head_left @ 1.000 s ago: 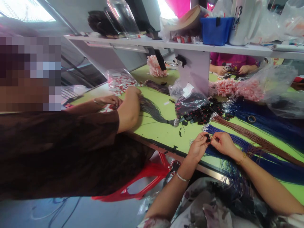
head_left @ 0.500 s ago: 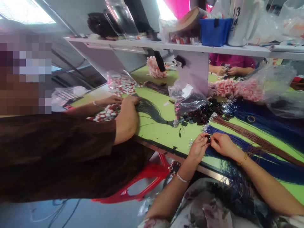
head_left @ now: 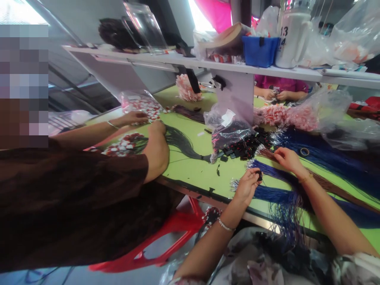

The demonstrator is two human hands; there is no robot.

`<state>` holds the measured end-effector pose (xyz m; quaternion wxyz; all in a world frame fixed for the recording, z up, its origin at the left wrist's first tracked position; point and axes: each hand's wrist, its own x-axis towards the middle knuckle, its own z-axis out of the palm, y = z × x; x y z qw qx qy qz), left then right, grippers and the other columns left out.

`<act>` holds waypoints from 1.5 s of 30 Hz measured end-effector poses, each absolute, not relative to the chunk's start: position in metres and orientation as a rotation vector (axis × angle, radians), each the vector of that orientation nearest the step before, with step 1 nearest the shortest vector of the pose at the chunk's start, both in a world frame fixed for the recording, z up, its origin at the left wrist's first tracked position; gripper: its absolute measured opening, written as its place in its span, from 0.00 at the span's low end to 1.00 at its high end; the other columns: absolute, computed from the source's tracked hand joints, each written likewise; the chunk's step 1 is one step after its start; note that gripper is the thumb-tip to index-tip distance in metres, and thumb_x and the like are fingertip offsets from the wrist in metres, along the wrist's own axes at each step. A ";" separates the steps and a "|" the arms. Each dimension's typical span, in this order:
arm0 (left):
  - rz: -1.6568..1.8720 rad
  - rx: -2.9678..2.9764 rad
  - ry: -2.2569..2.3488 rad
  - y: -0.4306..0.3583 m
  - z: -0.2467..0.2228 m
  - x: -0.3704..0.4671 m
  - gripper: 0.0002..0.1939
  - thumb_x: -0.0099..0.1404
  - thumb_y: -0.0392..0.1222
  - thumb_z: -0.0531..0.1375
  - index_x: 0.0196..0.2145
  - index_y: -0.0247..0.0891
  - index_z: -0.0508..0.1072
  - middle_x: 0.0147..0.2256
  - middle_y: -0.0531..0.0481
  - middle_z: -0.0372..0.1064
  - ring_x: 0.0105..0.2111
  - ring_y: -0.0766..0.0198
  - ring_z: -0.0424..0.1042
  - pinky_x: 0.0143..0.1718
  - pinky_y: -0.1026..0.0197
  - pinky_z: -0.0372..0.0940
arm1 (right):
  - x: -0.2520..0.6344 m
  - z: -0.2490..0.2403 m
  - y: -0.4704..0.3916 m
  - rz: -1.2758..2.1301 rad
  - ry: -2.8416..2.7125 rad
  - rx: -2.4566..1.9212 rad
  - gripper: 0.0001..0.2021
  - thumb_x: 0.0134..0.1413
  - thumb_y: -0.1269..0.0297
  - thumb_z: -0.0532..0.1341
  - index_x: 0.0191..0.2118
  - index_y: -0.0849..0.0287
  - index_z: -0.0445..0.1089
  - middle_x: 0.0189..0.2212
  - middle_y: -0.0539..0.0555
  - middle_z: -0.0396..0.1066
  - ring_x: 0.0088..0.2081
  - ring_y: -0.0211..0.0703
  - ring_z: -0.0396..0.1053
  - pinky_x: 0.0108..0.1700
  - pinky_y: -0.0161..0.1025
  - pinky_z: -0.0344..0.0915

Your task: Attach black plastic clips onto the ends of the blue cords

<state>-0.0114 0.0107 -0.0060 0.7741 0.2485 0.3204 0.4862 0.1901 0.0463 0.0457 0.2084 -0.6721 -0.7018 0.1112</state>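
My left hand pinches a small black connector above the front edge of the green table. Up and to the right, my right hand has its fingers closed on the brown wires, near their silvery tips. Two bundles of blue wires lie between and below my hands, their metal ends pointing left. A pile of black connectors sits behind my left hand, beside a clear plastic bag.
On the left, a co-worker's arm reaches over dark wires and red-and-white connectors. A shelf with a blue bin and a white mug spans the back. A roll of tape lies on blue wires at right.
My right hand has left the black connector and moved up and right to the brown wires. My left hand still holds the connector. The co-worker's far hand has shifted left and up.
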 end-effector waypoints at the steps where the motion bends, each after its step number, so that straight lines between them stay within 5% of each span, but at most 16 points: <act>1: 1.044 0.523 0.697 0.011 -0.007 -0.010 0.16 0.46 0.38 0.69 0.35 0.35 0.73 0.32 0.48 0.71 0.31 0.68 0.68 0.33 0.65 0.62 | 0.200 0.042 0.053 0.236 -1.915 -2.016 0.10 0.53 0.61 0.57 0.37 0.58 0.72 0.32 0.53 0.71 0.30 0.38 0.64 0.30 0.33 0.52; 9: 1.023 0.488 0.685 0.013 -0.015 -0.010 0.17 0.46 0.37 0.69 0.35 0.34 0.72 0.32 0.47 0.72 0.31 0.67 0.69 0.34 0.64 0.62 | 0.220 0.009 0.064 0.224 -1.895 -2.083 0.10 0.56 0.62 0.54 0.34 0.57 0.71 0.32 0.52 0.71 0.32 0.39 0.65 0.31 0.33 0.51; 45: 1.041 0.495 0.661 0.010 -0.018 -0.010 0.17 0.46 0.40 0.70 0.35 0.34 0.73 0.32 0.48 0.70 0.31 0.68 0.68 0.34 0.64 0.62 | 0.220 0.036 0.064 -0.114 -2.291 -2.212 0.09 0.60 0.67 0.49 0.36 0.60 0.65 0.33 0.58 0.70 0.32 0.43 0.66 0.30 0.36 0.48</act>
